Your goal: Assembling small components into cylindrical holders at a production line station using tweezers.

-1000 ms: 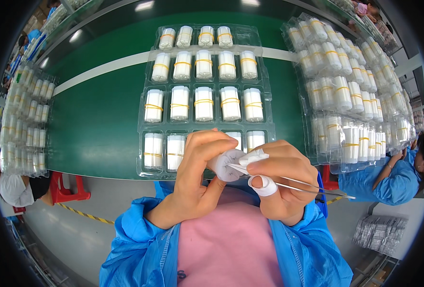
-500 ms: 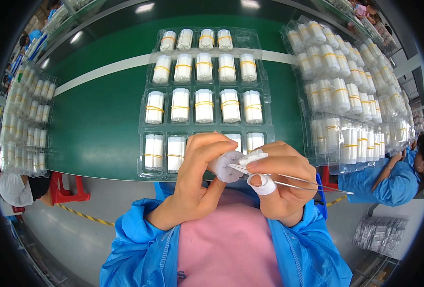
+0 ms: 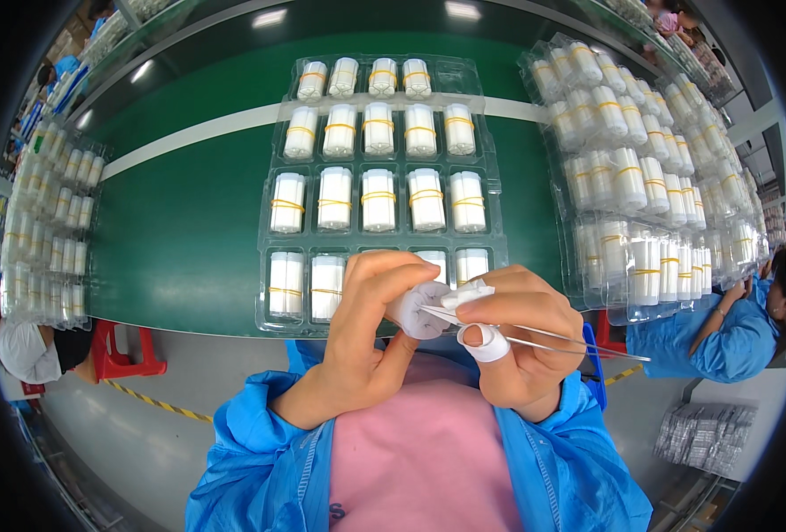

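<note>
My left hand [image 3: 363,330] is closed around a bundle of white tubes [image 3: 425,312], its round end turned toward my right hand. In my right hand [image 3: 527,332] is a pair of metal tweezers [image 3: 552,339], pinched between thumb and fingers. The tweezer tips touch or reach into the bundle's end; how deep they go I cannot tell. White tape wraps the thumb and a finger of that hand. Just beyond my hands lies a clear plastic tray [image 3: 324,243] with rows of white tube bundles [image 3: 378,200], each held by a yellow band. My hands hide part of its nearest row.
Stacked clear trays of banded bundles [image 3: 628,173] stand on the right of the green table [image 3: 180,239], more trays [image 3: 51,230] on the left. A person in blue [image 3: 712,332] sits at the right, another [image 3: 29,350] at the left beside a red stool [image 3: 125,348].
The tweezers and my right hand have shifted very slightly left at the bundle's end. The tray appears slightly lower in view. Both hands keep their grips.
</note>
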Demonstrator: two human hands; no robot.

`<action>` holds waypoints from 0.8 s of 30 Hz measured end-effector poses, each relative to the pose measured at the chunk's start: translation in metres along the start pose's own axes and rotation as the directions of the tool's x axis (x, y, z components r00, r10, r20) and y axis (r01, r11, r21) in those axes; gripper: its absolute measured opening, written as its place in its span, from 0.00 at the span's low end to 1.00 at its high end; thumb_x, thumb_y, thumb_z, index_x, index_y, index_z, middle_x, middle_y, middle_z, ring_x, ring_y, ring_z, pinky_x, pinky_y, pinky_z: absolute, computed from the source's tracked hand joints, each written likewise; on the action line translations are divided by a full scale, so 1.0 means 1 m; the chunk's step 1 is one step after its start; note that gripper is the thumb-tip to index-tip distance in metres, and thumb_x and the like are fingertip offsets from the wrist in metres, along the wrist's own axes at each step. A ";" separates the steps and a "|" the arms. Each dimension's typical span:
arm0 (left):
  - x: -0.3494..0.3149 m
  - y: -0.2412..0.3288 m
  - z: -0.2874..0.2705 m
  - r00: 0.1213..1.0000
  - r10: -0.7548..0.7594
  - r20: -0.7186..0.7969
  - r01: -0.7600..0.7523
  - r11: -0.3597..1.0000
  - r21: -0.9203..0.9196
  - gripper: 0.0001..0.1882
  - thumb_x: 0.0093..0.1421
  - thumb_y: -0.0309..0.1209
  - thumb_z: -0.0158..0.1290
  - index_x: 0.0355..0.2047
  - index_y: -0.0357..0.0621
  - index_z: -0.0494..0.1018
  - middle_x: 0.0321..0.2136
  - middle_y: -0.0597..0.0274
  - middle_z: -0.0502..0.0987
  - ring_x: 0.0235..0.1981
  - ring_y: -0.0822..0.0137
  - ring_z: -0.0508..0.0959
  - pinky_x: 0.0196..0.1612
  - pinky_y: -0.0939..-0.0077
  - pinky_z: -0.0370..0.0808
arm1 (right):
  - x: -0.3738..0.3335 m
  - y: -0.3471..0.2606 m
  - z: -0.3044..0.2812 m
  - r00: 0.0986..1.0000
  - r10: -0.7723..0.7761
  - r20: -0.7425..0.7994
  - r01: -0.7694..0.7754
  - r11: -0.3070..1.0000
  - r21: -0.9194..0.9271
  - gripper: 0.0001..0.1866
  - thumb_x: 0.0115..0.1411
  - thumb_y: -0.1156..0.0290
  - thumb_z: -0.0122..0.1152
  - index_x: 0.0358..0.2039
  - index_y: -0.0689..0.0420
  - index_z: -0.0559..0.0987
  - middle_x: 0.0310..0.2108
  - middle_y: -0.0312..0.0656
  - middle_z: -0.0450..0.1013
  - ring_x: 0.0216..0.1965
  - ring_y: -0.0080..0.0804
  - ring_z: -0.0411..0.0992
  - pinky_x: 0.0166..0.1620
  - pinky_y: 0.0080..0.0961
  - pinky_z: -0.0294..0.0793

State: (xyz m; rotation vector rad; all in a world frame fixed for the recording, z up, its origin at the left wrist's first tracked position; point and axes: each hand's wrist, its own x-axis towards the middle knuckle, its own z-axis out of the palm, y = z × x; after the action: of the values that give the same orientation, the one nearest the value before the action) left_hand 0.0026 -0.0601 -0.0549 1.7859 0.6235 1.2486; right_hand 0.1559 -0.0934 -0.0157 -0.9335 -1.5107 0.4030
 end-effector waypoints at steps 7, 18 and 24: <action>-0.001 0.000 0.000 1.000 -0.024 -0.001 0.024 1.000 -0.015 0.29 0.40 0.11 0.50 0.47 0.36 0.67 0.42 0.49 0.68 0.41 0.53 0.68 0.42 0.67 0.67 | 0.001 0.000 0.001 1.000 -0.004 0.008 0.004 0.999 -0.036 0.09 0.44 0.79 0.67 0.29 0.61 0.79 0.25 0.45 0.75 0.24 0.35 0.74 0.26 0.22 0.72; 0.005 0.000 -0.004 0.998 0.052 0.042 -0.058 0.984 0.166 0.31 0.37 0.09 0.50 0.47 0.36 0.68 0.41 0.49 0.67 0.41 0.51 0.68 0.41 0.66 0.68 | 0.010 -0.002 0.002 0.981 -0.154 0.119 0.178 0.956 -0.234 0.12 0.37 0.79 0.67 0.27 0.62 0.78 0.24 0.43 0.72 0.23 0.38 0.72 0.25 0.25 0.71; 0.008 0.001 -0.006 0.993 0.042 0.109 -0.078 0.935 0.345 0.28 0.39 0.11 0.48 0.46 0.36 0.68 0.41 0.49 0.68 0.43 0.50 0.68 0.44 0.67 0.67 | 0.015 -0.005 0.001 0.958 -0.160 0.240 0.243 0.896 -0.372 0.11 0.39 0.79 0.66 0.27 0.61 0.77 0.24 0.43 0.72 0.23 0.38 0.72 0.25 0.27 0.70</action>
State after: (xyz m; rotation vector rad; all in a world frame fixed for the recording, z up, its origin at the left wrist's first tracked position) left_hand 0.0002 -0.0520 -0.0495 2.1613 0.7754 1.1307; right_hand 0.1551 -0.0848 -0.0021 -1.0589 -1.9040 0.0334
